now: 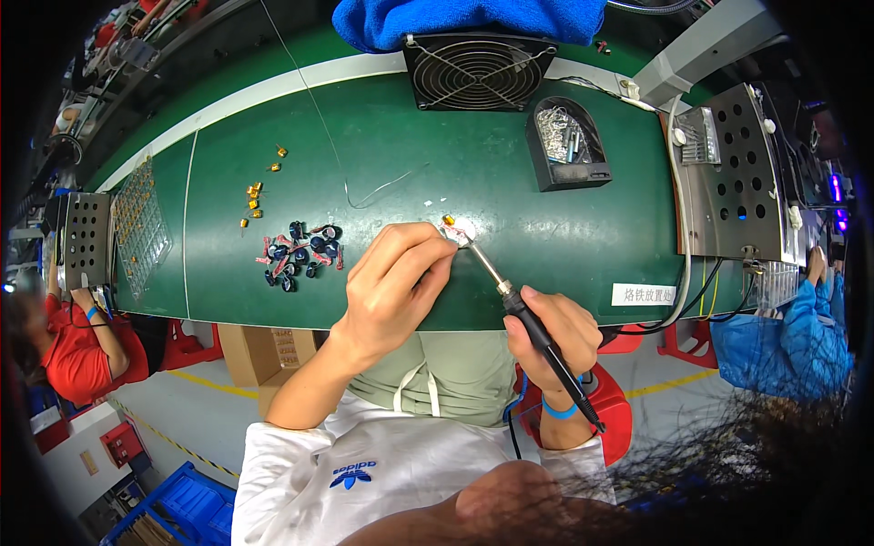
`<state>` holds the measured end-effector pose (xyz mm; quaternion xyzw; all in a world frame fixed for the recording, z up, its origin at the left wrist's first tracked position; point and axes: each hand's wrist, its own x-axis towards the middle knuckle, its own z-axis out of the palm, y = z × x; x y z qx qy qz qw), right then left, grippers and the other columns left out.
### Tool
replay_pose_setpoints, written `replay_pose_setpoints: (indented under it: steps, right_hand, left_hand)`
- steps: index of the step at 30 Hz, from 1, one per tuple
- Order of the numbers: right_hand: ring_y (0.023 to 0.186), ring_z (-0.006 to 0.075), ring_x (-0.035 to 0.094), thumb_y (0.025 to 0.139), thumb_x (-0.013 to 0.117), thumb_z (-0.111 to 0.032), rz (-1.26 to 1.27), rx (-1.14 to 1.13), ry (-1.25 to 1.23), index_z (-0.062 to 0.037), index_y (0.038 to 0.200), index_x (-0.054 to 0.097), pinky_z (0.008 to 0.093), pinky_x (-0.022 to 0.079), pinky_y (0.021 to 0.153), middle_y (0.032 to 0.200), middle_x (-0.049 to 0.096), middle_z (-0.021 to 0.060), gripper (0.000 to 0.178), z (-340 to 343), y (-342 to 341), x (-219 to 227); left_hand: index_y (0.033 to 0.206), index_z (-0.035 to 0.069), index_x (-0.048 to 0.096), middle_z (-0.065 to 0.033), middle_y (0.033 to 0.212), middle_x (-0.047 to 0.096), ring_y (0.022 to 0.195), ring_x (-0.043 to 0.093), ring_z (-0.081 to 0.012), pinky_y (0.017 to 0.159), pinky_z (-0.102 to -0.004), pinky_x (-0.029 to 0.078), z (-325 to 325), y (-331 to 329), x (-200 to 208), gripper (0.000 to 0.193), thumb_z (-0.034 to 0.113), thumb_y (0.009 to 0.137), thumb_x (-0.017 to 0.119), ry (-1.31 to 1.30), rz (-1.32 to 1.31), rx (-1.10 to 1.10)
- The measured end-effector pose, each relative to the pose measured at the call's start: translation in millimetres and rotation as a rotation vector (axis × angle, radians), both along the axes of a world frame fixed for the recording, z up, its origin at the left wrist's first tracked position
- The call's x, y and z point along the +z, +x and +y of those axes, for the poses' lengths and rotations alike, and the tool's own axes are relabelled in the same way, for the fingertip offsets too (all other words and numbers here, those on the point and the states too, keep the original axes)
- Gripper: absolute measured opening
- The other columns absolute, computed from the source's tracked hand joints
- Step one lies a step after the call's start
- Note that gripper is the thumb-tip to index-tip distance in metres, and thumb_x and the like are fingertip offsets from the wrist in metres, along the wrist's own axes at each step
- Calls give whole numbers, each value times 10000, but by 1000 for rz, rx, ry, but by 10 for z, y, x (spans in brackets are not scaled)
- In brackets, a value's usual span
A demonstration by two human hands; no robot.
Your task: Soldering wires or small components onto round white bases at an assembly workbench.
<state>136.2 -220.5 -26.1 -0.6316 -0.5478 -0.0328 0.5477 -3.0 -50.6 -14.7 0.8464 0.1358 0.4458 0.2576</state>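
My right hand (pixel 555 338) is closed round the black handle of a soldering iron (pixel 533 332). The iron slants up and left, its metal tip at a small whitish piece (pixel 462 229) on the green bench. A small gold-coloured component (pixel 448 220) sits at that spot, beside the fingertips of my left hand (pixel 401 282). Those fingers pinch together there; what they hold is too small and covered to name. A loose pile of dark blue round parts with reddish wires (pixel 305 255) lies left of my left hand. Several more gold components (pixel 254 193) are scattered beyond the pile.
A thin wire (pixel 350 202) hangs down onto the bench (pixel 583 246). At the back stand a black fan (pixel 480 73) and a black box of small metal parts (pixel 569 146). A clear tray (pixel 141 232) lies left; a perforated metal box (pixel 742 173) stands right. Other people sit at both sides.
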Motion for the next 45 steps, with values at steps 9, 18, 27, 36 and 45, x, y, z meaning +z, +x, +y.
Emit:
replay_pose_setpoints:
  steps: [9,18,27,36,45]
  right_hand:
    - [568,252,655,861,798,-143,31,-1,-6,88,1083,697,317,505,536,709,671,147,336,-15,10,10]
    - [636,253,680,902,788,-131,10,-92,13,101,1184,680,341,540,595,766,695,154,381,-17,84,119]
    - [764,269,659,866,752,69,-106,-321,-159,27,1389,604,368,536,735,860,685,139,546,215,387,198]
    - [826,211,697,1020,593,-22,168,-340,-67,50,1400,563,339,557,796,926,736,133,388,71,222,31]
    - [821,282,675,1041,587,-151,-211,-579,-82,63,1351,557,392,540,819,895,728,151,377,-30,237,-269]
  left_hand:
    - [961,-14,694,-111,958,677,812,682,-277,679,-358,558,17,10,-8,328,-156,681,789,11,0,-15]
    - [939,-15,703,-107,935,677,789,675,-264,666,-348,551,4,10,40,292,-156,699,789,-7,-4,-6]
    - [970,0,698,-132,965,702,810,706,-249,703,-327,572,59,-160,213,290,-132,739,811,72,58,36]
    - [961,-10,700,-91,955,687,854,696,-170,772,-286,566,1739,-625,639,112,-46,866,746,-159,99,166]
    - [1409,29,560,-293,1442,515,1353,484,-475,1140,-528,403,3169,774,66,611,324,898,718,278,364,-12]
